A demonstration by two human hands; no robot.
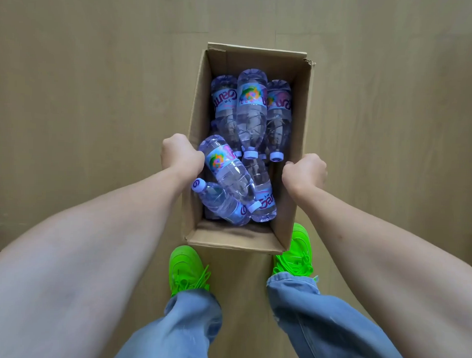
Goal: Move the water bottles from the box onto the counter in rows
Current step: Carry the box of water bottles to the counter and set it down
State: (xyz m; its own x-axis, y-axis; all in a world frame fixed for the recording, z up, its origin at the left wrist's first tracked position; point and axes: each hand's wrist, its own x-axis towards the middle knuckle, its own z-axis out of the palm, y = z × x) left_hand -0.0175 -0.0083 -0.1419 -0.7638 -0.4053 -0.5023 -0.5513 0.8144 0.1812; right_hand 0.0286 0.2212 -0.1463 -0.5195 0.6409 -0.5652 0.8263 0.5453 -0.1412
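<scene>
I look down into a cardboard box (297,143) on the floor; my left hand (181,155) and right hand (304,172) curl over its long side walls; water bottles (252,112) lie between them, lengthwise near-to-far.

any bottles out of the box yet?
No, every water bottle in view lies inside the cardboard box, whose side walls both hands grip.

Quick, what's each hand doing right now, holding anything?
Left hand: closed, gripping the left wall of the cardboard box.
Right hand: closed, gripping the box's right wall.
Neither holds a water bottle.
</scene>
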